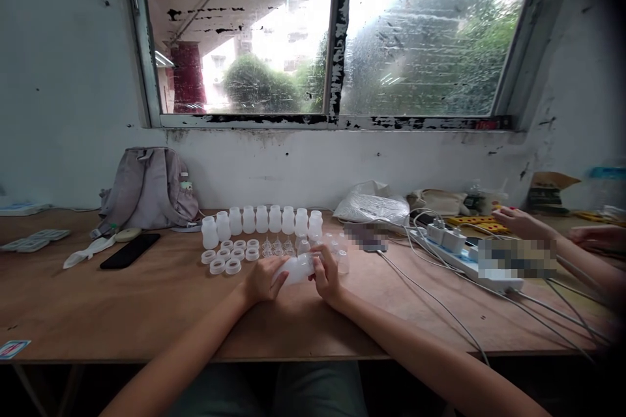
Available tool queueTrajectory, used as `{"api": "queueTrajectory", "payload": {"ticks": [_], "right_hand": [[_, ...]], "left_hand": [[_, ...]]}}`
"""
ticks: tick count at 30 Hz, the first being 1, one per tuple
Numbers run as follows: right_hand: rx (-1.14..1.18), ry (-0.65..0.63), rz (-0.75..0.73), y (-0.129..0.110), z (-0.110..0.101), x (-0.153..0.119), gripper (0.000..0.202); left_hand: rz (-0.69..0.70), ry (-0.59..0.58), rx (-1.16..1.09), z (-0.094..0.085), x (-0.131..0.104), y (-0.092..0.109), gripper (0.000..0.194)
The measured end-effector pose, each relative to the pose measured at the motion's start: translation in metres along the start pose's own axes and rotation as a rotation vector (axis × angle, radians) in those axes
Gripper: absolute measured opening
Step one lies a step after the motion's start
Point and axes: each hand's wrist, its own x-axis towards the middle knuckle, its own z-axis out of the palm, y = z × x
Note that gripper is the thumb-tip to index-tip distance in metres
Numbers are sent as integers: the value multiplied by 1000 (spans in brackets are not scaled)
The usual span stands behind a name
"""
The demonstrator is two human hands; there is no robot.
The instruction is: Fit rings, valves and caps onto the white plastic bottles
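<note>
Between my two hands a translucent white baby bottle (294, 270) is held tilted on its side above the table's front half. My left hand (267, 279) wraps round its body. At its collar end, to the right, the fingers of my right hand (325, 272) close on the neck. Behind them stands a curved row of similar white bottles (249, 219). In front of that row lie several white screw rings (237, 254), with clear silicone nipples (278, 246) beside them. Clear caps (343, 262) stand just right of my right hand, partly hidden.
A grey backpack (149, 189) and a black phone (130, 251) are on the left. Right of the caps lie a clear plastic bag (374, 204) and a white power strip (469, 264) with trailing cables. Another person's hands (521, 223) are at the far right.
</note>
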Motion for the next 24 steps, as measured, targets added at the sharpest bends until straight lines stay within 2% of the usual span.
{"api": "queueTrajectory", "payload": {"ticks": [3,9,15,21,24], "right_hand": [[13,33,18,-4,2,-2,21],[32,5,74,-5,2,1,26],[280,-52,235,-7,4,16,32],[290,-189,253,-7,1,17,32],[196,-193,227,-7,1,17,31]], "left_hand": [[-24,-4,-12,-3,1,3,35],[-22,-7,15,-3,5,3,35],[-149,42,34,-7,12,6,38],[-178,-67,-83,-9,13,7,38],[-184,-117,-155,-12,14,8,39]]}}
